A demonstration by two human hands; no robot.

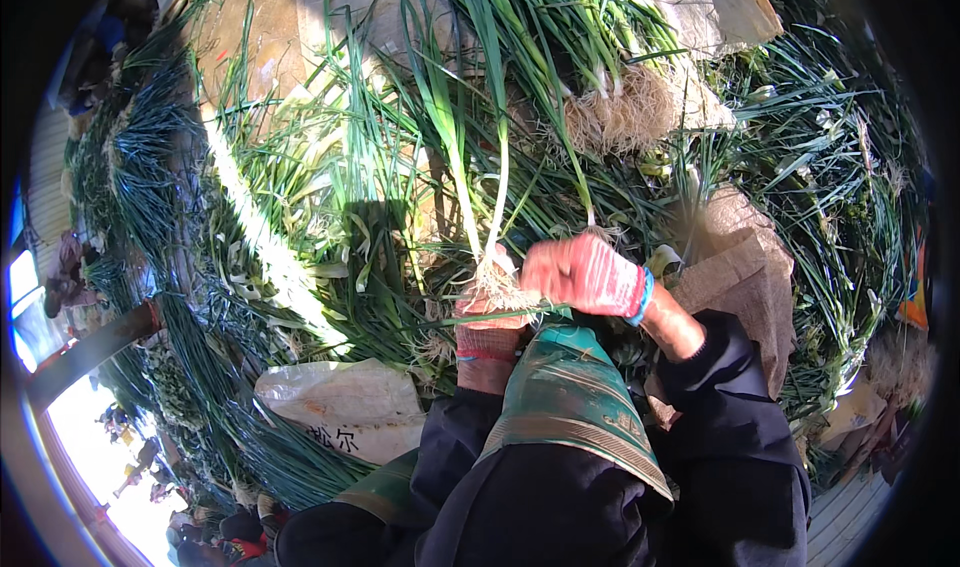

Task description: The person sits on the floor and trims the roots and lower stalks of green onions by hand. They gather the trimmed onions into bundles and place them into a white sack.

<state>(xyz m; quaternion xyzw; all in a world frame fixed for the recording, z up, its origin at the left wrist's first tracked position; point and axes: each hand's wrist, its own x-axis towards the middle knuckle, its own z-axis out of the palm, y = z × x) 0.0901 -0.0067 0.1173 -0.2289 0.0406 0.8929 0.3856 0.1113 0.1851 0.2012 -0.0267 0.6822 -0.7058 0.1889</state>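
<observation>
My left hand [491,334], in a red and white knit glove, grips a couple of green onions [469,207] near their root ends. Their pale roots [496,286] spread over the glove, and the leaves point away from me. Close beside the roots is my right hand [589,276], gloved alike and blurred, with its fingers curled. Whether anything is pinched in it cannot be made out. A loose green leaf [517,314] lies across my left wrist, below both hands. Just beyond my right hand, another onion stalk [585,192] lies with its roots toward me.
A bundle of rooted green onions [622,102] lies ahead on sacking. Stripped leaves [300,154] litter the ground. Brown sacking [739,267] is at right, a white sack [345,402] at left. My knee wears a green boot [574,387]. A post [97,353] slants at left.
</observation>
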